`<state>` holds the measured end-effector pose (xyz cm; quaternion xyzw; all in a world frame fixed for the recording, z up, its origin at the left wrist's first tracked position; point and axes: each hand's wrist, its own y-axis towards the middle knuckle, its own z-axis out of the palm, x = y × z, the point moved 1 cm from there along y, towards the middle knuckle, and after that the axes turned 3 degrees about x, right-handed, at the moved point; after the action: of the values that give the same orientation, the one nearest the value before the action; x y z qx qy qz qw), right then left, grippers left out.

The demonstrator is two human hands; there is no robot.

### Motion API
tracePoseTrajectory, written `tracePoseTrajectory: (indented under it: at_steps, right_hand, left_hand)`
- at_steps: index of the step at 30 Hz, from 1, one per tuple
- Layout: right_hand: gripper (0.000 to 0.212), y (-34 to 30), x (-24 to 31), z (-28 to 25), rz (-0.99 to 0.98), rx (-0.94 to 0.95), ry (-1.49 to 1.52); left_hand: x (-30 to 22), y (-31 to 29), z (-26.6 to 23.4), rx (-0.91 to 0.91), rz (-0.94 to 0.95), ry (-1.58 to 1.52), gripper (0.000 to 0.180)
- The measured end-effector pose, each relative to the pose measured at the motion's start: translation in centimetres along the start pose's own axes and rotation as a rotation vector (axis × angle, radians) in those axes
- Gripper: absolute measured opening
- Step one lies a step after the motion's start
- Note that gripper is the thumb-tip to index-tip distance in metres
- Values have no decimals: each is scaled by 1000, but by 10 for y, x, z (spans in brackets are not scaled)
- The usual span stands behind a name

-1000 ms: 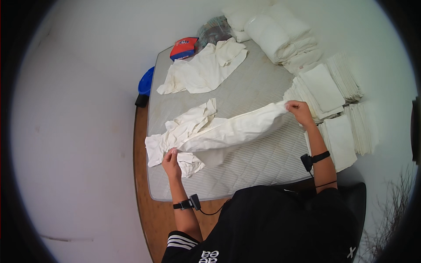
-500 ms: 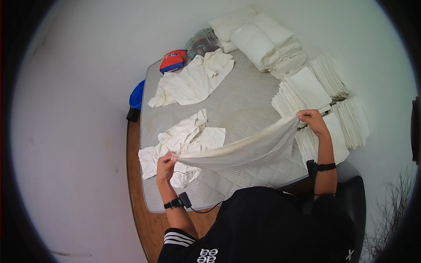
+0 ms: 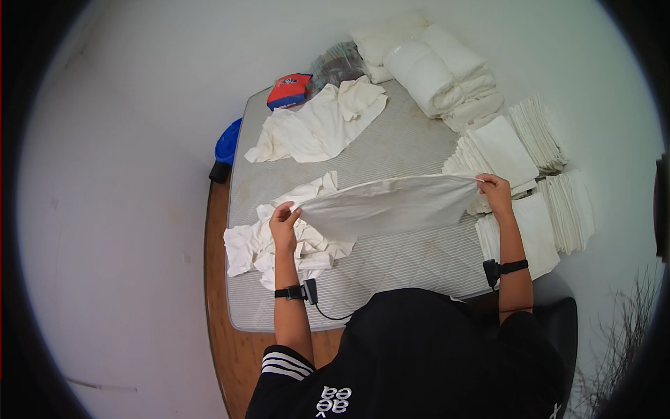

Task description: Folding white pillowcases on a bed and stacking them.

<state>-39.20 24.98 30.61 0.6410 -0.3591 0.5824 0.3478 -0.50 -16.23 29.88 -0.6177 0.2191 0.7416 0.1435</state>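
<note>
Now L grip (image 3: 284,225) sits higher vs. before, pinching white cloth (image 3: 394,204), R grip (image 3: 497,193) pinching opp. end.

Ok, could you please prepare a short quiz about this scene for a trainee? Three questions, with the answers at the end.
1. True or false: the left hand and the right hand hold the same cloth.
2. Multiple choice: which of these is nearest the right hand?
A) the blue object
B) the folded stack
C) the bedding roll
3. Short answer: which two main colours has the packet at the far left corner of the mattress?

Key: 1. True. 2. B. 3. Red and blue.
</note>
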Motion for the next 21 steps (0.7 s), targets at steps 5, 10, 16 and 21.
tracePoseTrajectory:
  at_steps: [5,10,16,21]
  right_hand:
    - [25,-28,-38,-24,28,100,66]
    - [33,-87,-141,-41,167,259,-280]
    - [22,-138,-184,-55,607,550,-411]
    - [21,-111,-210,-54,446,342,-399]
  left_hand:
    - [4,-40,-18,97,-135,200,34]
    - [80,-115,-48,327,-497,432,22]
    - [125,-193,-73,673,-1058,309,24]
    - [150,-172,-72,287,-968,180,13]
